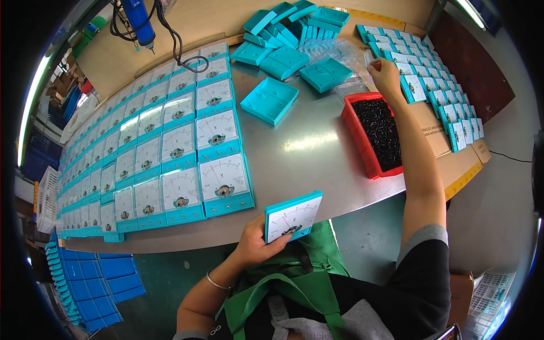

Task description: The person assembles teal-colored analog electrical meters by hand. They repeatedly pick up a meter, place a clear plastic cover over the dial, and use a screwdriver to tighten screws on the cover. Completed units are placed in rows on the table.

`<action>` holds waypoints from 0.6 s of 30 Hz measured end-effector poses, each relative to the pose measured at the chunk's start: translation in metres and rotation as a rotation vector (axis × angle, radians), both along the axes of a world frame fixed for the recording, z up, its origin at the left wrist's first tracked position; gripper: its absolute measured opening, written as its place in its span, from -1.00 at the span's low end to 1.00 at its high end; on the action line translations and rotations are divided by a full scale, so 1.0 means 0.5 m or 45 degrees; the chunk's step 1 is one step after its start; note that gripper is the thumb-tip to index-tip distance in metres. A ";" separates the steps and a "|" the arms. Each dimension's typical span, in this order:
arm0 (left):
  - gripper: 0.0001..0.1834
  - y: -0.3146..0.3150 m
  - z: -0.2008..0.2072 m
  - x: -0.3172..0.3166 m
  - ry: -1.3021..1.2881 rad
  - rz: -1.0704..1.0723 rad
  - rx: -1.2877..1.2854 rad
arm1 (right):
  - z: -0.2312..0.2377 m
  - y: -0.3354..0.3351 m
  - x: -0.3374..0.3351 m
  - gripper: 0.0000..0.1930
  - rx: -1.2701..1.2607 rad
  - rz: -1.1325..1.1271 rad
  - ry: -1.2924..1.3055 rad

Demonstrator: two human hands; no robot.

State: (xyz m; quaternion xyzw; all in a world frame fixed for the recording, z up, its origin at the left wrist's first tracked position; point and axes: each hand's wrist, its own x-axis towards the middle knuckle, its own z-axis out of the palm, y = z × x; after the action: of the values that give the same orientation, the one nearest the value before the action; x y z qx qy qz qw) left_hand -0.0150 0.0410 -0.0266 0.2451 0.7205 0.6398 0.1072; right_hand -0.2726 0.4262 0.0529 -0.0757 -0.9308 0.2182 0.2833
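My left hand [254, 243] grips a turquoise-cased panel meter [300, 215] by its left side, its white dial tilted up near the table's front edge. My right arm reaches over a red bin [357, 136] filled with small black parts [375, 122]. Beyond the bin, the fingers of my right hand [386, 78] are curled together. Whatever they hold, if anything, I cannot make out. Beside that hand lies a pile of clear plastic covers [334, 55].
Rows of similar meters [180, 141] cover the table's left side. Turquoise housings [270, 101] are scattered and stacked at the back. More meters [416, 88] stand on cardboard at the right. A blue electric screwdriver [137, 22] hangs at the upper left with a looped black cable.
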 end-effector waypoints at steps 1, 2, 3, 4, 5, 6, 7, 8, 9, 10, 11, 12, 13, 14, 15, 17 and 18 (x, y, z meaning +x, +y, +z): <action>-0.61 0.005 0.000 -0.004 0.025 -0.014 0.013 | 0.002 0.016 0.011 -0.79 -0.115 0.202 0.219; -0.62 0.000 -0.002 -0.001 0.036 -0.028 -0.014 | 0.027 -0.035 0.044 -0.81 -0.438 0.416 0.107; -0.63 -0.008 -0.002 0.001 0.050 -0.044 -0.041 | 0.064 -0.106 0.094 -0.83 -0.763 0.624 -0.009; -0.64 -0.012 -0.001 0.000 0.071 -0.074 -0.063 | 0.089 -0.162 0.144 -0.86 -0.703 0.740 -0.079; -0.65 -0.012 0.003 0.000 0.131 -0.088 -0.086 | 0.101 -0.193 0.178 -0.84 -0.695 0.923 -0.345; -0.67 -0.012 0.008 0.002 0.187 -0.103 -0.107 | 0.124 -0.238 0.226 -0.83 -0.822 0.960 -0.657; -0.68 -0.004 0.014 -0.001 0.254 -0.147 -0.117 | 0.109 -0.246 0.236 -0.82 -0.942 1.096 -0.955; -0.69 0.001 0.018 0.001 0.310 -0.177 -0.131 | 0.081 -0.263 0.245 -0.83 -0.912 1.121 -1.134; -0.69 0.006 0.020 -0.001 0.370 -0.203 -0.140 | 0.057 -0.281 0.252 -0.83 -0.898 1.077 -1.275; -0.70 0.011 0.022 -0.002 0.433 -0.227 -0.148 | 0.023 -0.285 0.251 -0.81 -0.899 1.074 -1.326; -0.68 0.011 0.018 0.001 0.509 -0.253 -0.208 | 0.005 -0.293 0.252 -0.80 -0.879 1.039 -1.325; -0.68 0.009 0.019 0.007 0.504 -0.259 -0.252 | -0.006 -0.297 0.255 -0.79 -0.860 1.006 -1.323; -0.69 0.007 0.023 0.015 0.499 -0.265 -0.296 | -0.011 -0.295 0.263 -0.79 -0.766 0.958 -1.275; -0.69 0.003 0.023 0.021 0.490 -0.269 -0.345 | -0.005 -0.297 0.278 -0.78 -0.675 0.916 -1.228; -0.56 -0.003 0.017 0.024 0.595 -0.271 -0.380 | 0.005 -0.297 0.295 -0.78 -0.586 0.872 -1.175; -0.54 0.000 0.004 0.037 0.559 -0.154 -0.322 | 0.048 -0.295 0.331 -0.80 -0.462 0.851 -1.043; -0.54 0.004 -0.002 0.044 0.538 -0.092 -0.291 | 0.065 -0.289 0.340 -0.80 -0.398 0.843 -0.981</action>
State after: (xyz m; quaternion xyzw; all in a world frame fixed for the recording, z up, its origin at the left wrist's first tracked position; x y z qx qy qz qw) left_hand 0.0067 0.0430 -0.0273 0.3852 0.7854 0.4845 0.0040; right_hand -0.1026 0.2815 0.0854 0.1061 -0.8978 0.3885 -0.1780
